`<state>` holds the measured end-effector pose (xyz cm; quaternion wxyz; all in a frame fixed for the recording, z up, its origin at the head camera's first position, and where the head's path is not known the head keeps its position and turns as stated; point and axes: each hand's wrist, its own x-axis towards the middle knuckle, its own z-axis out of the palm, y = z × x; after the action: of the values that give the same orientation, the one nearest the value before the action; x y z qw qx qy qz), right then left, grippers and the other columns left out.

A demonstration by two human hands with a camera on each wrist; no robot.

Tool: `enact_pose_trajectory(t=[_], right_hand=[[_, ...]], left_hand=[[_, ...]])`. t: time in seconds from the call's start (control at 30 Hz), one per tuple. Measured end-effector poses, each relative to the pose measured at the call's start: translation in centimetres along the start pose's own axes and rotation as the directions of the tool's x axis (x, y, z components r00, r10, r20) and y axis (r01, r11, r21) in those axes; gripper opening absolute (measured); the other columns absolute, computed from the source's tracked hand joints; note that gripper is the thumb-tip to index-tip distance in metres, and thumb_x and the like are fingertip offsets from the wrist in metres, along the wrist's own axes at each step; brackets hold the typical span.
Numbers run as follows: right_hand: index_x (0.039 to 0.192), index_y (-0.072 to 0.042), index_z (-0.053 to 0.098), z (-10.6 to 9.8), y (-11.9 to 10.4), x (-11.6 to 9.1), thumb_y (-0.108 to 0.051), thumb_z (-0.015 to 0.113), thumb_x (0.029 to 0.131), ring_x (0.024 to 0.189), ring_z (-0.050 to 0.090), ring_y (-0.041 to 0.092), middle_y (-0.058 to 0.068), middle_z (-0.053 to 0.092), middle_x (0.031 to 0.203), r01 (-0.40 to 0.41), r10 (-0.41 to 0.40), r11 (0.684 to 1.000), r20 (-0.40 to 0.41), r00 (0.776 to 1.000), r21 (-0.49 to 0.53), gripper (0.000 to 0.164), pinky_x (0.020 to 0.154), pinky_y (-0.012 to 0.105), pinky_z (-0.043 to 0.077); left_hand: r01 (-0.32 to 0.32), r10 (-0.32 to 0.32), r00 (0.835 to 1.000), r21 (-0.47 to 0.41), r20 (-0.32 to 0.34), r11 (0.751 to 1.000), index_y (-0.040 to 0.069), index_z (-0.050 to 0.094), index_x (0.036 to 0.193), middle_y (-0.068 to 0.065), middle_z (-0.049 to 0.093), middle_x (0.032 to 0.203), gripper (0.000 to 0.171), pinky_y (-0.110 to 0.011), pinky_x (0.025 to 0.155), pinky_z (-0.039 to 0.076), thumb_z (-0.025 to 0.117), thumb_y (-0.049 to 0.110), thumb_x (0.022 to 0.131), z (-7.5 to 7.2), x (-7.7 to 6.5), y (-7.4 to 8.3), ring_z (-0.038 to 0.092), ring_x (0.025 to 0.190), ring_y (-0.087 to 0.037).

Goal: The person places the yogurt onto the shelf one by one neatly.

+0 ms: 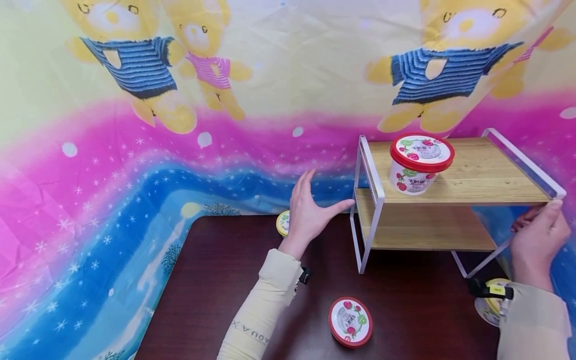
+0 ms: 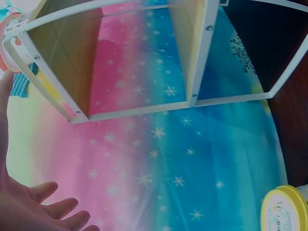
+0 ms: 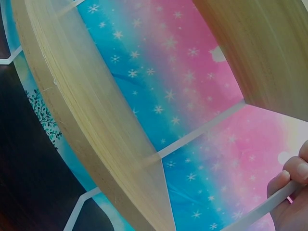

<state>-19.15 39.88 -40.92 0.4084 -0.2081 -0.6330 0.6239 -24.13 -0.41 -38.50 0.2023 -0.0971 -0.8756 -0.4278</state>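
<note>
A two-tier wooden shelf (image 1: 490,175) with a white metal frame stands at the back right of the table. My right hand (image 1: 540,237) grips its front right post near the top; in the right wrist view, curled fingers (image 3: 293,175) wrap the white bar. Beside the left end of the shelf is my left hand (image 1: 310,212), fingers raised and thumb stretched toward the frame. Whether the thumb touches the frame, I cannot tell. The left wrist view shows its fingers (image 2: 53,202) spread, holding nothing. A red-lidded tub (image 1: 416,172) sits on the top board, toward the left.
Another red-lidded tub (image 1: 350,322) stands on the dark table (image 1: 216,280) near the front. One yellow-lidded tub (image 1: 282,223) is partly hidden behind my left hand, another (image 1: 488,312) partly behind my right wrist. A printed bear cloth (image 1: 270,125) hangs behind the table.
</note>
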Motion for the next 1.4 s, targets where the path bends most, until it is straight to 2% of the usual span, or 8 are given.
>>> enact_pose_trajectory(t=[0.1, 0.43, 0.57, 0.67, 0.8, 1.0, 1.13, 1.4], right_hand=[[0.067, -0.005, 0.047, 0.1, 0.0, 0.0, -0.038, 0.036, 0.1, 0.047, 0.04, 0.011, 0.004, 0.042, 0.059, 0.01, -0.01, 1.0, -0.009, 1.0, 0.005, 0.048, 0.046, 0.015, 0.035], [0.064, -0.003, 0.044, 0.3, -0.1, 0.0, -0.037, 0.037, 0.1, 0.043, 0.037, 0.012, 0.005, 0.041, 0.055, -0.008, 0.009, 0.992, -0.01, 1.0, 0.122, 0.05, 0.043, 0.017, 0.034], [0.064, -0.001, 0.043, 0.4, -0.1, 0.0, -0.037, 0.037, 0.1, 0.042, 0.035, 0.014, 0.006, 0.039, 0.054, -0.028, 0.028, 0.983, 0.001, 1.0, 0.183, 0.051, 0.041, 0.018, 0.033], [0.064, -0.001, 0.043, 0.3, -0.1, 0.0, -0.035, 0.038, 0.1, 0.041, 0.035, 0.014, 0.006, 0.039, 0.053, -0.033, 0.033, 0.973, 0.003, 0.999, 0.23, 0.051, 0.04, 0.018, 0.033], [0.063, 0.0, 0.042, 0.3, -0.1, 0.0, -0.035, 0.038, 0.101, 0.04, 0.034, 0.013, 0.006, 0.038, 0.052, -0.039, 0.039, 0.972, 0.004, 0.999, 0.234, 0.051, 0.04, 0.018, 0.033], [0.063, -0.001, 0.041, 0.2, 0.0, -0.1, -0.037, 0.038, 0.1, 0.04, 0.033, 0.014, 0.007, 0.036, 0.051, -0.036, 0.035, 0.978, 0.009, 0.999, 0.205, 0.052, 0.04, 0.018, 0.032], [0.064, -0.001, 0.042, 0.2, 0.0, -0.1, -0.038, 0.037, 0.1, 0.042, 0.032, 0.015, 0.007, 0.036, 0.053, -0.038, 0.036, 0.982, 0.015, 0.999, 0.183, 0.051, 0.041, 0.019, 0.032], [0.064, -0.001, 0.041, 0.3, -0.1, -0.2, -0.037, 0.037, 0.1, 0.041, 0.032, 0.015, 0.007, 0.036, 0.052, -0.038, 0.036, 0.977, 0.011, 0.999, 0.21, 0.051, 0.04, 0.019, 0.032]], left_hand=[[0.014, -0.014, 1.0, -0.005, 0.001, 1.0, 0.028, 0.029, 0.145, 0.011, 0.027, 0.146, 0.105, -0.05, 0.103, 0.028, 0.06, 0.082, 0.06, 0.0, 0.0, -0.6, 0.022, 0.133, -0.012], [0.107, -0.107, 0.994, -0.004, 0.02, 0.994, 0.026, 0.029, 0.145, 0.005, 0.03, 0.147, 0.106, -0.05, 0.101, 0.031, 0.06, 0.081, 0.06, 0.0, -0.3, -2.9, 0.024, 0.132, -0.016], [0.151, -0.151, 0.988, -0.007, 0.021, 0.989, 0.028, 0.029, 0.145, 0.003, 0.029, 0.147, 0.105, -0.052, 0.099, 0.034, 0.061, 0.08, 0.06, 0.1, -0.3, -4.1, 0.025, 0.132, -0.017], [0.185, -0.185, 0.982, 0.007, 0.029, 0.983, 0.028, 0.028, 0.146, 0.002, 0.028, 0.148, 0.105, -0.052, 0.1, 0.032, 0.061, 0.08, 0.061, 0.2, -0.5, -5.1, 0.024, 0.133, -0.019], [0.213, -0.214, 0.976, 0.045, 0.033, 0.976, 0.025, 0.029, 0.146, 0.001, 0.03, 0.147, 0.107, -0.05, 0.103, 0.028, 0.061, 0.081, 0.06, 0.6, -0.8, -6.7, 0.025, 0.133, -0.019], [0.251, -0.253, 0.967, 0.071, 0.029, 0.965, 0.017, 0.033, 0.144, -0.002, 0.033, 0.145, 0.11, -0.052, 0.102, 0.03, 0.061, 0.081, 0.059, 0.9, -1.1, -8.7, 0.031, 0.13, -0.025], [0.277, -0.28, 0.96, 0.086, 0.024, 0.957, 0.016, 0.033, 0.144, -0.003, 0.034, 0.143, 0.112, -0.052, 0.101, 0.03, 0.061, 0.082, 0.058, 1.0, -1.1, -9.6, 0.032, 0.128, -0.025], [0.304, -0.307, 0.951, 0.089, 0.024, 0.948, 0.016, 0.034, 0.144, -0.003, 0.036, 0.142, 0.112, -0.053, 0.101, 0.03, 0.062, 0.082, 0.057, 1.1, -1.2, -10.8, 0.034, 0.125, -0.026]])
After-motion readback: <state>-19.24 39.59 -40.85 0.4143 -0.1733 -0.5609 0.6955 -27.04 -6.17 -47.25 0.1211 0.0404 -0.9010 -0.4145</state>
